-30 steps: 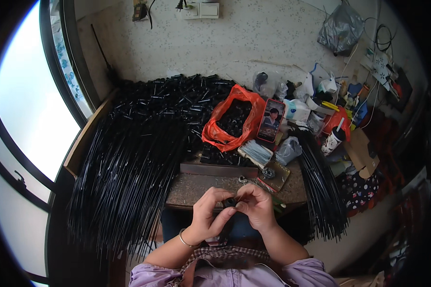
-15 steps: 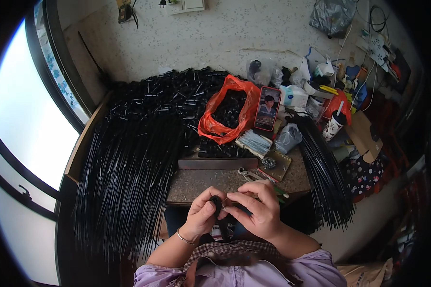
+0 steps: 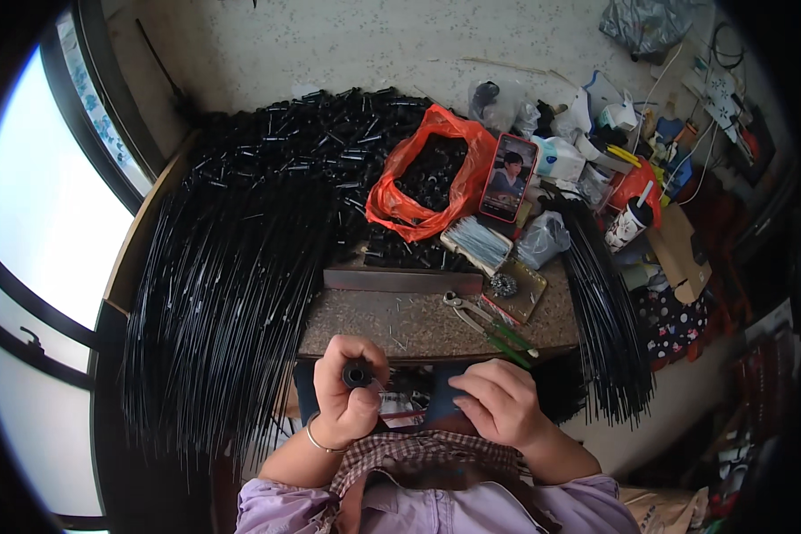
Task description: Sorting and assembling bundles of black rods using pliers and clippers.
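Note:
My left hand (image 3: 351, 392) is wrapped round a short black plastic tube (image 3: 358, 374). The tube's round hollow end faces up, between my thumb and fingers. To its right, over my lap, my right hand (image 3: 503, 402) is half curled and apart from the tube. Its thumb and forefinger tips stand a little apart, with nothing visible between them. Beyond my hands, green-handled pincers (image 3: 489, 327) lie near the table's front edge. A white box (image 3: 477, 242) of thin metal pins stands farther back.
Black rods (image 3: 231, 320) hang over the table's left side, with another bundle (image 3: 603, 311) at right. Black tubular parts (image 3: 303, 151) heap up at the back. Also there are a red plastic bag (image 3: 383, 200), a propped phone (image 3: 509, 178), a metal bar (image 3: 400, 281) and a patterned cup (image 3: 627, 224).
My left hand has moved left and turned the tube's open end upward. My right hand has drawn away from it to the right. The view has shifted slightly.

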Demonstrator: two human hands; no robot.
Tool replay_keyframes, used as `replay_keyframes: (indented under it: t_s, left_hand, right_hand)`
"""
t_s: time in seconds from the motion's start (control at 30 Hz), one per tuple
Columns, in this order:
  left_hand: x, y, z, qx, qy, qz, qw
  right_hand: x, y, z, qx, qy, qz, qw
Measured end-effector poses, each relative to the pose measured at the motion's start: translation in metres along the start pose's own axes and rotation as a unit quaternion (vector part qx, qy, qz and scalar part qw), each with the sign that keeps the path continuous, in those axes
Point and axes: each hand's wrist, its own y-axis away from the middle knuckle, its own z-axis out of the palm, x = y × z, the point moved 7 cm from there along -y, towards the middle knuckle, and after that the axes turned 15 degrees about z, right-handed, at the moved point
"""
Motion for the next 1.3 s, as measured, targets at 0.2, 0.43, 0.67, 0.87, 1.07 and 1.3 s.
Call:
replay_keyframes:
  t_s: [0.2,0.43,0.67,0.87,1.07,1.3]
  left_hand:
    - [-0.023,0.004,0.007,-0.095,0.03,-0.169,0.981]
    - [-0.009,-0.012,0.019,-0.132,-0.01,-0.094,0.987]
    - [-0.01,-0.019,-0.024,0.025,-0.075,-0.14,0.987]
    - [0.005,-0.014,-0.026,0.037,-0.108,-0.101,0.988]
    - [0.014,-0.021,-0.013,-0.009,-0.005,-0.13,0.992]
    - [0.021,-0.027,-0.01,-0.04,-0.08,-0.068,0.994]
  right_hand:
    - [0.142,0.075,0.03,-0.054,0.458,0.219,0.86]
    - [0.168,0.101,0.073,-0.194,-0.282,0.562,0.753]
    - [-0.004,0.02,-0.005,-0.091,-0.023,0.068,0.993]
    - [-0.032,0.015,-0.014,-0.018,0.148,-0.039,0.988]
    - [0.033,0.054,0.039,-0.287,-0.556,0.286,0.726]
    - [0.007,0.072,0.087,-0.497,-0.519,0.393,0.573]
